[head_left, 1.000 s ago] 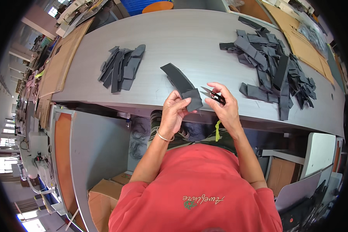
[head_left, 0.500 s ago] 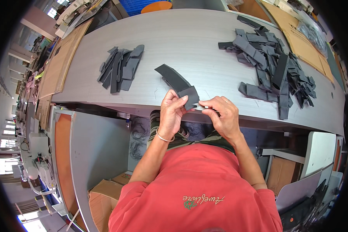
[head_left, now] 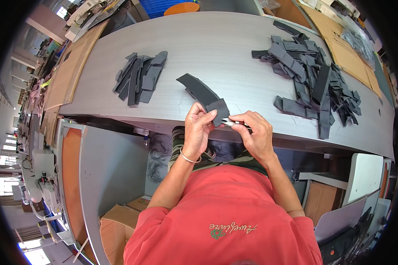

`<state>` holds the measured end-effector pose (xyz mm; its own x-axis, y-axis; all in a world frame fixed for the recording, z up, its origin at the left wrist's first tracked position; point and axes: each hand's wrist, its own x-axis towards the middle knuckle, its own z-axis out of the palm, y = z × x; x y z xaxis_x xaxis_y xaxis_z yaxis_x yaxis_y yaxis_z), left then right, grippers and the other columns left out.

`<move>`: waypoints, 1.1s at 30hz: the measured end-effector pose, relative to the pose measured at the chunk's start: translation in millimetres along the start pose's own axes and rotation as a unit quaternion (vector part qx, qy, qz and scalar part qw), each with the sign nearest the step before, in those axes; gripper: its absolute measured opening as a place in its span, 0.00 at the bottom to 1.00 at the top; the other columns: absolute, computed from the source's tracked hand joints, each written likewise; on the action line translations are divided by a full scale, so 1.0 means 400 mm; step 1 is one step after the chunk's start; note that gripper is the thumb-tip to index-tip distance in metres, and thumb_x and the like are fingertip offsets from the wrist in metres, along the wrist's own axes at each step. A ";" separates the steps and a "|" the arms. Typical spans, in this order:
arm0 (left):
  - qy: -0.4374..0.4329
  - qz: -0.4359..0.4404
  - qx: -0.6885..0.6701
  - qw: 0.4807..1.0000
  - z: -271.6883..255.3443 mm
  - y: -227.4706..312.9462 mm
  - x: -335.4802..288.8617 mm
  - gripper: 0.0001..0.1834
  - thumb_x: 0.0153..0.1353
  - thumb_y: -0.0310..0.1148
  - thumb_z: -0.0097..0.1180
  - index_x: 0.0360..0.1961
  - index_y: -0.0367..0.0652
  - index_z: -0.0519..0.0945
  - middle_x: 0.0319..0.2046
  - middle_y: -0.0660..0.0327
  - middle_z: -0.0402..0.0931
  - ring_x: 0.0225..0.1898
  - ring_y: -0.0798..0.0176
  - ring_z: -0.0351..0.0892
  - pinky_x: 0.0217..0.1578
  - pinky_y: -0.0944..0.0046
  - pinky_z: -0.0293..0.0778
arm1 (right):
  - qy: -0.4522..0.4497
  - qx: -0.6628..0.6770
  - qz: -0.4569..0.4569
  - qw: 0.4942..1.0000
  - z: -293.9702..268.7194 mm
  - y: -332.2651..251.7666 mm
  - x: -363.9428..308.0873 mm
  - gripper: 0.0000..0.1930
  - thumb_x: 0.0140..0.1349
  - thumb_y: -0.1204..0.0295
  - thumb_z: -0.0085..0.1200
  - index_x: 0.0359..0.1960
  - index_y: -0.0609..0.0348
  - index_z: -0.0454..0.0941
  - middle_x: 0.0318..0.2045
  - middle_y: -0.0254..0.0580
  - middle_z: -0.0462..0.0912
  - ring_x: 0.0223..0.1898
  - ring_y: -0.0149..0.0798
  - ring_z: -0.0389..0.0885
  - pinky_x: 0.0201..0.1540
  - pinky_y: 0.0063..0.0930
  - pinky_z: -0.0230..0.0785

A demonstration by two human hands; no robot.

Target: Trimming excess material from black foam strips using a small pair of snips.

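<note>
Fingers: left hand [head_left: 198, 130] pinches a dark fabric strip [head_left: 203, 94] at its near end, thumb on top; right hand [head_left: 257, 133] grasps small snips [head_left: 229, 123].
Strip: at the near edge of the bench [head_left: 212, 48], its far end slanting left.
Blades: pointing left at the strip's near right corner; whether they touch it, cannot tell.
Left: small pile [head_left: 141, 79] of similar strips.
Right: larger, tangled heap [head_left: 303, 73].
Sides: cardboard sheet [head_left: 70, 73] left, another cardboard piece [head_left: 346, 49] right.
</note>
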<state>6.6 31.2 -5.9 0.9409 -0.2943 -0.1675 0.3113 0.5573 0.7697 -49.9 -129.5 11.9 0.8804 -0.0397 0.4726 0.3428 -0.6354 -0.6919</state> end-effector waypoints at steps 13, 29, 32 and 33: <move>0.016 0.027 -0.001 1.000 0.005 -0.005 -0.002 0.10 0.60 0.23 0.56 0.30 0.45 0.67 0.29 0.62 0.76 0.30 0.70 0.78 0.30 0.65 0.79 | 0.005 0.010 0.003 1.000 0.002 -0.002 0.000 0.11 0.48 0.73 0.64 0.35 0.55 0.82 0.25 0.36 0.79 0.26 0.38 0.75 0.32 0.29 0.65; 0.109 0.078 0.085 0.987 -0.007 -0.027 0.004 0.16 0.57 0.24 0.61 0.23 0.46 0.64 0.17 0.72 0.65 0.20 0.82 0.63 0.18 0.77 0.64 | 0.058 -0.220 -0.148 0.962 0.036 -0.018 -0.013 0.08 0.49 0.69 0.58 0.32 0.42 0.83 0.21 0.23 0.71 0.22 0.32 0.65 0.29 0.29 0.53; 0.120 0.080 0.090 0.985 -0.001 -0.026 -0.001 0.15 0.57 0.24 0.61 0.24 0.46 0.64 0.17 0.72 0.66 0.20 0.81 0.65 0.19 0.77 0.65 | 0.065 -0.229 -0.147 0.960 0.042 -0.020 -0.015 0.08 0.49 0.70 0.57 0.32 0.41 0.83 0.21 0.23 0.71 0.22 0.32 0.65 0.29 0.29 0.53; 0.123 0.080 0.090 0.985 0.002 -0.025 -0.002 0.15 0.57 0.24 0.61 0.24 0.46 0.64 0.18 0.71 0.67 0.21 0.81 0.66 0.19 0.77 0.66 | 0.065 -0.229 -0.146 0.960 0.045 -0.019 -0.015 0.08 0.49 0.70 0.57 0.32 0.41 0.83 0.21 0.23 0.71 0.22 0.32 0.65 0.29 0.29 0.53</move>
<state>2.7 25.2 -13.0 0.9868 -0.0036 -0.1621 0.1480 0.4283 0.8915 -51.9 -110.6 4.5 0.7100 0.1158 0.6947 0.3631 -0.9054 -0.2202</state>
